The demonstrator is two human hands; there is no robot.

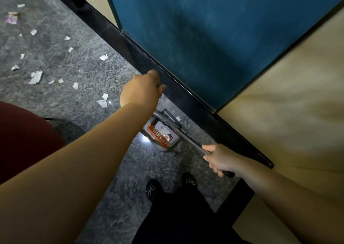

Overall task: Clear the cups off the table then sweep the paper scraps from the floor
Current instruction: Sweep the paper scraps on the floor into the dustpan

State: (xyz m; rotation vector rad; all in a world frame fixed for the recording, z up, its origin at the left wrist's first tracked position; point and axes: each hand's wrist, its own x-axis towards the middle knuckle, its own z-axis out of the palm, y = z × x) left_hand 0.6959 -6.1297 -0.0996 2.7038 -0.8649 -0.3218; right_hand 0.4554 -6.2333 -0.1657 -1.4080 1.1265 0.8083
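Scraps [35,77] litter floor [78,76] beside maroon chair [24,139].

Paper scraps [36,77] on floor [89,72] left, dustpan [162,135] beside partition [214,38]

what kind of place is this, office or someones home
Probably an office. A blue fabric partition panel meets a pale wood desk top like a cubicle, above speckled stone flooring, with a dark red chair seat nearby.

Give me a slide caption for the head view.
Right hand grips dustpan handle; paper scraps litter the floor.
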